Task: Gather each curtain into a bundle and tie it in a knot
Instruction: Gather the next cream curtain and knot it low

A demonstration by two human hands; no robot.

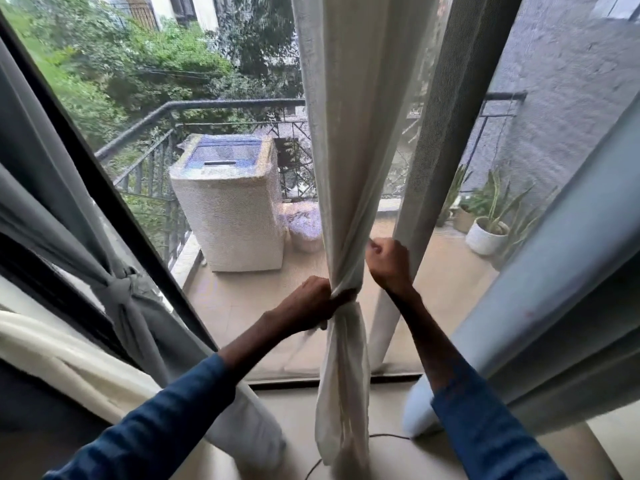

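A cream sheer curtain hangs down the middle of the window, squeezed into a narrow bundle at waist height. My left hand is closed around that bundle from the left. My right hand is a fist just right of it, pinching the curtain's right edge beside a second sheer panel. Below my left hand the cream cloth hangs loose to the floor. At the left a grey curtain is tied in a knot. A pale blue-grey curtain hangs untied at the right.
Behind the mesh screen lies a balcony with a covered washing machine, a metal railing and potted plants. A cream cloth drapes at the lower left. A thin black cable runs across the floor by the curtain's hem.
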